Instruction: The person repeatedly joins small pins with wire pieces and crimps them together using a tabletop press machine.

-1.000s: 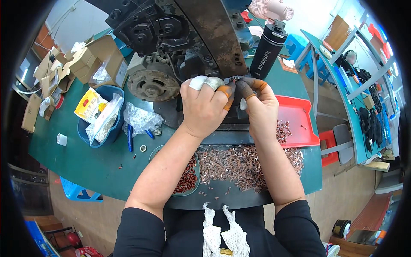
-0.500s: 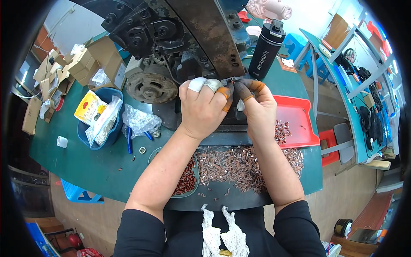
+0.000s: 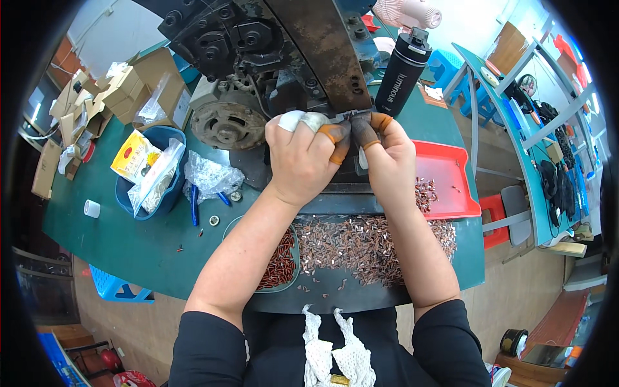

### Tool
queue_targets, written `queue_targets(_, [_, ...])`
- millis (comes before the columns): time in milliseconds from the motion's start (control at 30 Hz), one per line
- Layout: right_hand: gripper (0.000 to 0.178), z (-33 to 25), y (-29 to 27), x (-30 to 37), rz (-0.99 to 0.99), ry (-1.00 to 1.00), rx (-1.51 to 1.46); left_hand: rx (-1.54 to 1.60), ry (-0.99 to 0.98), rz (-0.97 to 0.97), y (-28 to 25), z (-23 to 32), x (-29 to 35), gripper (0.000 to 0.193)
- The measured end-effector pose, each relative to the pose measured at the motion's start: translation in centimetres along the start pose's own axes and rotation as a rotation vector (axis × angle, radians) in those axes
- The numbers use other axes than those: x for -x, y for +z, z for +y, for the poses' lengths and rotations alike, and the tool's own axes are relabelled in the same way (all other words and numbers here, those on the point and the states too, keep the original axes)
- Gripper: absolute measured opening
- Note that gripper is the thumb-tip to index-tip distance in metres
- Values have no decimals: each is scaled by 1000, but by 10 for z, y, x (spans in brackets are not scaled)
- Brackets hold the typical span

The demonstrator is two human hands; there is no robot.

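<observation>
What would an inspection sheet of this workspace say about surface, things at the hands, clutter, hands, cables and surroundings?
Surface: green table, dark section at the near edge.
Things at the hands: dark machine, heap of small brownish pieces, tub holding reddish pieces, red tray.
Clutter: black bottle, blue basin, clear plastic bag, cardboard boxes.
Hands: left hand and right hand together at the machine, some fingers covered; anything pinched is unclear.
Cables: thin dark line beside the machine's wheel, possibly a cable.
Surroundings: pink fan, blue stool at lower left.
</observation>
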State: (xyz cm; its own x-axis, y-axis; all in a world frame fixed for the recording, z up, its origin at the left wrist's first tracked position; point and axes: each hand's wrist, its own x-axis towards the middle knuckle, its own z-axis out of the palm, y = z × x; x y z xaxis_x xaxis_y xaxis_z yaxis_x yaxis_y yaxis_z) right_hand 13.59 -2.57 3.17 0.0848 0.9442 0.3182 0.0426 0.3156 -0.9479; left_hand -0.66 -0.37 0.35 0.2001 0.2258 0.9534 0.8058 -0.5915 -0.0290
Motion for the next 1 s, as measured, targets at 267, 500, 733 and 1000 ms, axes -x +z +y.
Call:
queue_targets(267, [12,-14,-53,40,-101,19,84,154,-249,-403,-93,22,9,28])
queue_targets(500, [23,4,-117,84,26,99,457,45,-637,-872,-144,28,62,25])
queue_targets(733, [17,8,-83,107,-102,148,486,54,-531,-739,-140,27,73,12])
queue_targets(1000, [14,-8,-18,122,-438,418,-26,569,-884,-581,-154,38,63,13])
